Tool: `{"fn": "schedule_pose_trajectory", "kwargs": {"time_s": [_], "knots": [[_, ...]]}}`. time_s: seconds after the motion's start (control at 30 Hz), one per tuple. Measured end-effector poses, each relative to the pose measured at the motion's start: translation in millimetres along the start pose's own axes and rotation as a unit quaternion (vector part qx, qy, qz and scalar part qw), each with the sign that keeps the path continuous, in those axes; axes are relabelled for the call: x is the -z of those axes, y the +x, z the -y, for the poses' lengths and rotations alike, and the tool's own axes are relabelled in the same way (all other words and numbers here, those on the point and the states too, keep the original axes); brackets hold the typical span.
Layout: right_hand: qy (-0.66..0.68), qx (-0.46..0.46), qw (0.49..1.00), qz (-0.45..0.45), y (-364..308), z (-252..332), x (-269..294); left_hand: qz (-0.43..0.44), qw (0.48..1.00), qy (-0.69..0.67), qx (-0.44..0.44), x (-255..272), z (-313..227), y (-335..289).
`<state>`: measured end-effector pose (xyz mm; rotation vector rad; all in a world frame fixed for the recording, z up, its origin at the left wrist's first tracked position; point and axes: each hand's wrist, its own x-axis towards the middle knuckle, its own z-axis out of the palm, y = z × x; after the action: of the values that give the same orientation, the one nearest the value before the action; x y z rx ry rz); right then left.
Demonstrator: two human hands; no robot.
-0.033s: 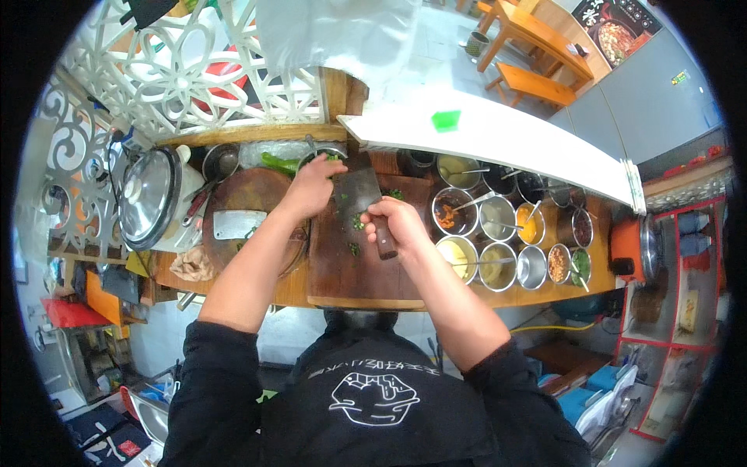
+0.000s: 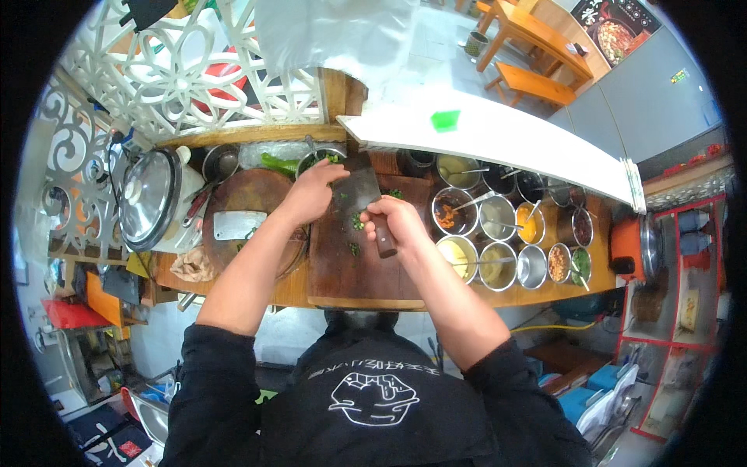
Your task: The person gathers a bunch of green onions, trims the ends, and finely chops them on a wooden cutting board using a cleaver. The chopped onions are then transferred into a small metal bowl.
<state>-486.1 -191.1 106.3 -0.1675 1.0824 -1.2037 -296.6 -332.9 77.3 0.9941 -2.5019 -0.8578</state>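
My right hand [image 2: 395, 222] grips the brown wooden handle of a cleaver [image 2: 359, 187], whose broad dark blade points away from me above the brown cutting board [image 2: 334, 268]. My left hand [image 2: 313, 193] is at the left edge of the blade with its fingers stretched out, close to a metal bowl [image 2: 302, 165] holding chopped greens [image 2: 331, 158]. Whether the fingertips touch the blade or the greens, I cannot tell. Small bits of chopped green [image 2: 355, 249] lie on the board below the blade and to its right.
Left of the board, a second cleaver [image 2: 237, 225] lies on a round chopping block [image 2: 261, 191]. Beyond it stand a large lidded pot [image 2: 149, 198] and green peppers [image 2: 278, 163]. Several metal bowls of ingredients, many with spoons, crowd the right, including an orange-filled bowl [image 2: 531, 224].
My left hand has shifted very slightly, its fingers now a little closer to the blade. The cleaver and my right hand stay practically in place.
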Motion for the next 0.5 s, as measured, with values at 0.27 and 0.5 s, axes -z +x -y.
{"fn": "schedule_pose_trajectory", "kwargs": {"time_s": [0.27,0.5], "knots": [[0.028,-0.005,0.999,0.015,-1,7,3,0.038,0.958,0.265,-0.1,5,-16,-37],[0.012,0.008,0.999,0.042,-29,10,16,0.038,0.921,0.385,-0.044,5,17,-10]]}}
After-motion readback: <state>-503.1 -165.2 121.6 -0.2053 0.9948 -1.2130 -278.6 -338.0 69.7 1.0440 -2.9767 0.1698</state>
